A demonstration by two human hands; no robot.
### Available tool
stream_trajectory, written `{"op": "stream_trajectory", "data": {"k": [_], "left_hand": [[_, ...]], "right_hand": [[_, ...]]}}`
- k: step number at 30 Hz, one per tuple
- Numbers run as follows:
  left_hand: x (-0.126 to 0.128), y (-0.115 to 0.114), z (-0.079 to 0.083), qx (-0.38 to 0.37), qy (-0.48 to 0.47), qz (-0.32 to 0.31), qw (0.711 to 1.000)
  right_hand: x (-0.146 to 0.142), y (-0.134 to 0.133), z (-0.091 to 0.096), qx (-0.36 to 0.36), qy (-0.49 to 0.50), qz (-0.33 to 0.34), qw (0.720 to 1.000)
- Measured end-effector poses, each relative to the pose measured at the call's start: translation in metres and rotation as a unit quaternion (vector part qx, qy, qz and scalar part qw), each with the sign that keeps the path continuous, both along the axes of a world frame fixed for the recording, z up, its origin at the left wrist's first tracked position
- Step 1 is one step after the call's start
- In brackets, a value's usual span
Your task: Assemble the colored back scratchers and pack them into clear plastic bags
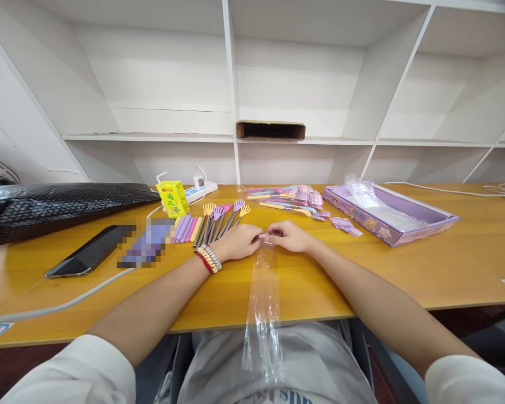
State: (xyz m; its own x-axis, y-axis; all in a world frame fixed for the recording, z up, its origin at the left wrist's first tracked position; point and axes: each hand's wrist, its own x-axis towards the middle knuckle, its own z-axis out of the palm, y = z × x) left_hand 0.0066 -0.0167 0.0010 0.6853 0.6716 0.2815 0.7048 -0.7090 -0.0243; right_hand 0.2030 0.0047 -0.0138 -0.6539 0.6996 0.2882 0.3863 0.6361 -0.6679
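Observation:
A long clear plastic bag hangs from my fingers over the table's front edge toward my lap. My left hand and my right hand meet at its upper end, both with fingers pinched on it. Whether anything else is between the fingertips is too small to tell. Just beyond my left hand lie several small hand-shaped back scratchers with dark handles and yellow, purple or pink heads. Beside them is a row of purple, pink and yellow handle-like sticks.
Bagged back scratchers are piled behind my hands, with printed cards nearby. Right stands a purple tray box holding clear bags. Left are a yellow drink carton, a phone, a power strip, a white cable and a black wrapped bundle.

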Motion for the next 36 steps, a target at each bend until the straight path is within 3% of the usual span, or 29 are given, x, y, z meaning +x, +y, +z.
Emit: {"op": "stream_trajectory", "data": {"k": [36], "left_hand": [[-0.0017,0.0035,-0.0031,-0.008,-0.007,-0.017,1.0]], "right_hand": [[-0.001,-0.0024,0.0016,0.022,-0.03,-0.013,0.999]]}}
